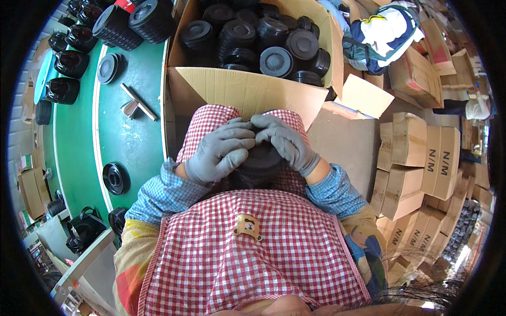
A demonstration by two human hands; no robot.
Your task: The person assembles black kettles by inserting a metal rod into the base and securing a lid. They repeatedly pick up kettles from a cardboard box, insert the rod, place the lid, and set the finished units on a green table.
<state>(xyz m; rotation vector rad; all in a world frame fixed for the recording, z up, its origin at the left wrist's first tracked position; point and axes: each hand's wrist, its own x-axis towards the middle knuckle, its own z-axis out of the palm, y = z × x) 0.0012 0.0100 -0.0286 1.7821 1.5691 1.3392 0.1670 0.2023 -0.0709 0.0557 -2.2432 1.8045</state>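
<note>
One long green workbench [132, 152] runs along the person's left side. A pile of brown cartons [406, 181] stands on the right, some tilted against others. Straight ahead, beyond the knees, an open cardboard box [237, 87] holds many black round pieces [275, 61], some in columns, others leaning at angles. A red-and-white checked apron [263, 253] covers the person's front, with the same check over the thighs.

Two stacks of black ribbed discs [151, 21] lean at the bench's far end. Both hands wear grey gloves: the left hand [221, 150] and the right hand [287, 142] are close together over the lap, fingers curled inward. Between and below them sits a dark round piece [258, 163] — partly covered by the gloves, so whether either hand is clamped on it cannot be told.

Back on the bench lie a single black disc [116, 179] and a smaller silver metal tool [138, 102] — a rod with a flared part. Smallest is a tan bear-shaped ornament [247, 226] on the apron.
</note>
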